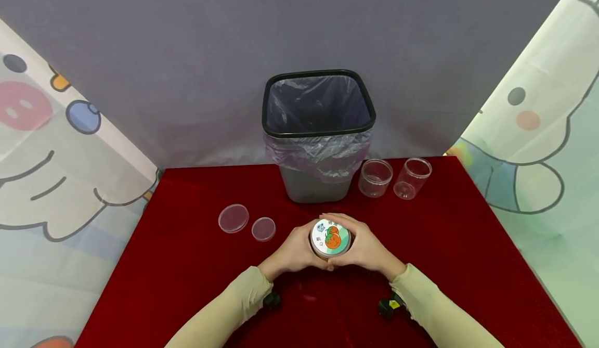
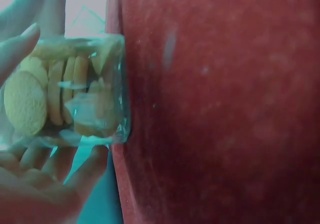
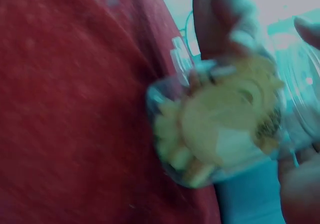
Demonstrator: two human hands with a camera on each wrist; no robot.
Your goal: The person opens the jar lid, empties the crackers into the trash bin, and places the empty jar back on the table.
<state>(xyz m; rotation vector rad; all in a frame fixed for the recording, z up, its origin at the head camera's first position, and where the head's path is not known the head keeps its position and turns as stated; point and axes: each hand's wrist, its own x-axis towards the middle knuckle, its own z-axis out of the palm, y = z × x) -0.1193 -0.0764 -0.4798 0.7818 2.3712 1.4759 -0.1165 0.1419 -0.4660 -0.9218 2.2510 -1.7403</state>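
A clear round jar [image 1: 330,240] stands on the red table [image 1: 187,265] in front of me, closed with a white lid that bears an orange fruit sticker. My left hand [image 1: 296,249] and right hand [image 1: 367,248] wrap it from both sides, fingers curled round its wall. In the left wrist view the jar [image 2: 75,91] is packed with pale yellow round biscuits, and my fingers [image 2: 75,171] curl under it. The blurred right wrist view shows the same biscuit-filled jar [image 3: 220,124].
A grey bin [image 1: 319,129] lined with a clear bag stands behind the jar. Two empty clear jars [image 1: 375,177] [image 1: 412,177] stand to its right. Two clear lids [image 1: 233,218] [image 1: 263,229] lie on the cloth to the left. Cartoon-print curtains hang at both sides.
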